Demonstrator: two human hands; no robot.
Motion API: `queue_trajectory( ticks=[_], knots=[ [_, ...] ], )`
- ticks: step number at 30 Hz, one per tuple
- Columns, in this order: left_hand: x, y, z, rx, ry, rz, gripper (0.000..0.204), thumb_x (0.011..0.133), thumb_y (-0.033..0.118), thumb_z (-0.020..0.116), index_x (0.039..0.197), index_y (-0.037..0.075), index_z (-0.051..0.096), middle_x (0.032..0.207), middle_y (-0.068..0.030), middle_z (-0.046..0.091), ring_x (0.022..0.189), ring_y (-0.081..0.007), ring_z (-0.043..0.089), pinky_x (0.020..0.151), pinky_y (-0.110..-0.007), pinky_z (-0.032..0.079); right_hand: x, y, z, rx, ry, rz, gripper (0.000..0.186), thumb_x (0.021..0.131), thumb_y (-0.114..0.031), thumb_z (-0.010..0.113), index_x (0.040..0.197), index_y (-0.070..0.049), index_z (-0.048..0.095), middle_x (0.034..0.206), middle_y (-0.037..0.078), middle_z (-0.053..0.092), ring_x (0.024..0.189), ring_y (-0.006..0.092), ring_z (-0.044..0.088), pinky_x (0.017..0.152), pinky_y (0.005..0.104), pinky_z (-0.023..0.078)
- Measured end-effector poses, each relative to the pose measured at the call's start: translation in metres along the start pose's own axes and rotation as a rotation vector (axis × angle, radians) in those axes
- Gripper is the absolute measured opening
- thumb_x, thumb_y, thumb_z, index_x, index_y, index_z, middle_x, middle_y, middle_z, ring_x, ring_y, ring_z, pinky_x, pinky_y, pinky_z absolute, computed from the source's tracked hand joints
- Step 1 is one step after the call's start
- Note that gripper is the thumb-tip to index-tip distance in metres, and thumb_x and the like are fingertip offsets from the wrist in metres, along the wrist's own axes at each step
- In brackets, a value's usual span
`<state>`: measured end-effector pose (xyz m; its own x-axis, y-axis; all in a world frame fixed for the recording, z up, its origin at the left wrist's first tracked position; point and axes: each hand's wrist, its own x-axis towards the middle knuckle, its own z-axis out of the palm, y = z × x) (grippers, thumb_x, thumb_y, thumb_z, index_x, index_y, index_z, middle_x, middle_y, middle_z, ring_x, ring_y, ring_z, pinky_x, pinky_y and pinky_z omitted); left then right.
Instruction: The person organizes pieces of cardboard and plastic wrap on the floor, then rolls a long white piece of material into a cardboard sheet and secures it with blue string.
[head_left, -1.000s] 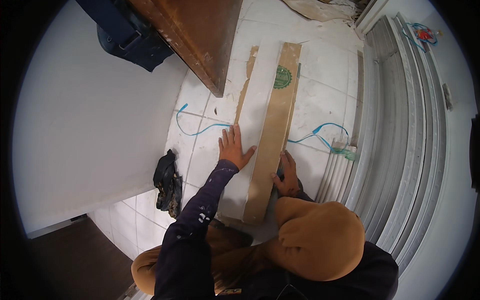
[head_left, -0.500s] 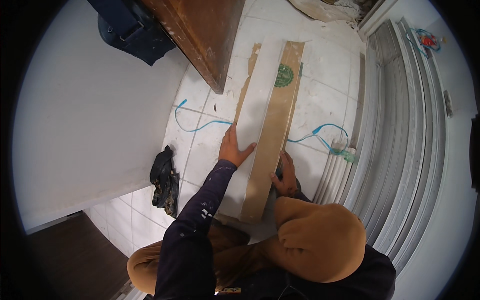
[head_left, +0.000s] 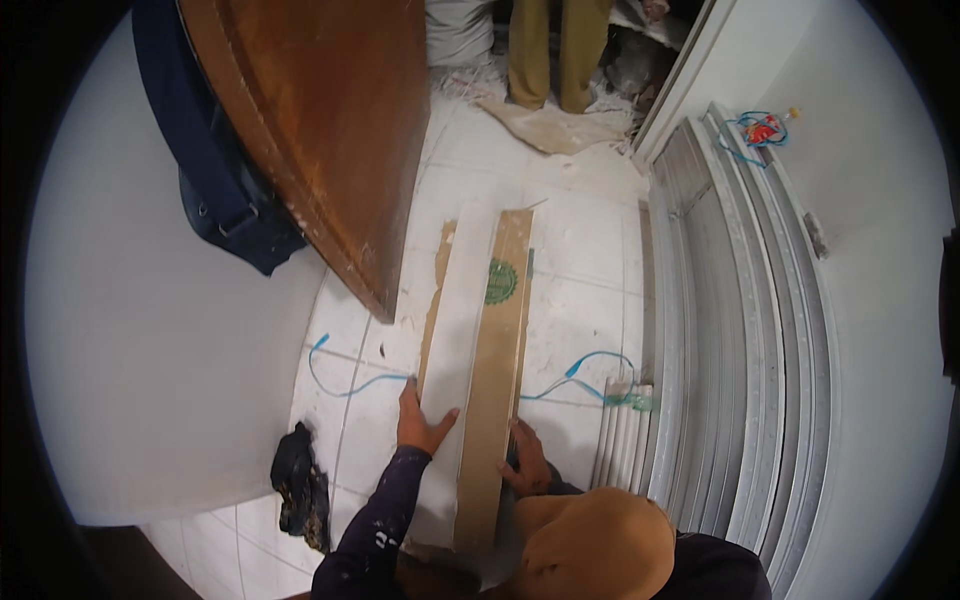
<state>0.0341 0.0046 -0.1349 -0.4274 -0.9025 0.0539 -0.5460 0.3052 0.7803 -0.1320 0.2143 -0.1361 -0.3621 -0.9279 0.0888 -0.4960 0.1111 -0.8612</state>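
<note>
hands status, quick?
Left hand: open, thumb on the white strip, fingers along its left edge.
Right hand: open, thumb and fingers apart, against the right edge of the brown cardboard.

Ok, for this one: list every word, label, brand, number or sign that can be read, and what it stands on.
Nothing can be read clearly enough to quote.
Round green printed mark on the brown cardboard strip: its lettering is too small and blurred.
Small red item near the top of the grey frames: any markings are too small to tell.
</note>
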Motion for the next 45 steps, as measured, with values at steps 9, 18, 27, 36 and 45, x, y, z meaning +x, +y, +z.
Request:
queue_trajectory(
  ticks=[9,18,27,36,45],
  knots=[
    [0.002,0.008,0.004,-0.04,-0.1,-0.209,0.109,0.071,0.044,0.094,0.148,-0.011,0.041,0.129,-0.0287,0.067,0.118,-0.0369,0.068,0.102,-0.041,0.053,0.0,0.014,0.043,0.413,0.113,0.422,0.106,0.092,-0.021,0.073,0.162,0.007,0.0,0.161,0.028,0.03,0.15,0.0369,0.032,0.122,0.04,0.029],
    [0.005,0.006,-0.011,-0.052,-0.186,-0.272,0.104,0.074,0.05,0.091,0.149,-0.005,0.045,0.122,-0.0221,0.073,0.11,-0.0315,0.073,0.095,-0.039,0.057,0.008,-0.006,0.048,0.492,0.069,0.304,0.111,0.086,-0.013,0.077,0.163,0.006,-0.001,0.158,0.024,0.035,0.146,0.0296,0.036,0.119,0.0379,0.034],
    [0.013,0.006,-0.004,-0.096,-0.173,-0.235,0.101,0.079,0.046,0.088,0.15,-0.01,0.041,0.124,-0.0259,0.071,0.111,-0.0319,0.073,0.096,-0.039,0.056,0.045,0.022,0.025,0.007,0.247,0.2,0.099,0.092,-0.021,0.072,0.16,0.012,0.007,0.163,0.034,0.026,0.153,0.0431,0.027,0.126,0.0433,0.024],
    [0.103,0.005,0.008,0.093,-0.062,0.025,0.104,0.084,0.048,0.083,0.152,-0.015,0.034,0.151,-0.0369,0.046,0.143,-0.0426,0.046,0.118,-0.041,0.038,0.223,0.071,-0.039,0.138,0.278,0.192,0.096,0.097,-0.038,0.069,0.159,0.013,0.017,0.163,0.034,0.029,0.154,0.0411,0.028,0.126,0.041,0.023],
    [0.156,-0.01,0.033,-0.263,-0.254,-0.27,0.11,0.088,0.052,0.078,0.157,-0.014,0.023,0.159,-0.0324,0.039,0.15,-0.0363,0.04,0.122,-0.036,0.032,0.278,0.103,0.0,0.389,0.271,0.176,0.109,0.094,-0.043,0.073,0.16,0.014,0.006,0.168,0.034,0.013,0.159,0.0404,0.012,0.128,0.0409,0.015]
  ],
)
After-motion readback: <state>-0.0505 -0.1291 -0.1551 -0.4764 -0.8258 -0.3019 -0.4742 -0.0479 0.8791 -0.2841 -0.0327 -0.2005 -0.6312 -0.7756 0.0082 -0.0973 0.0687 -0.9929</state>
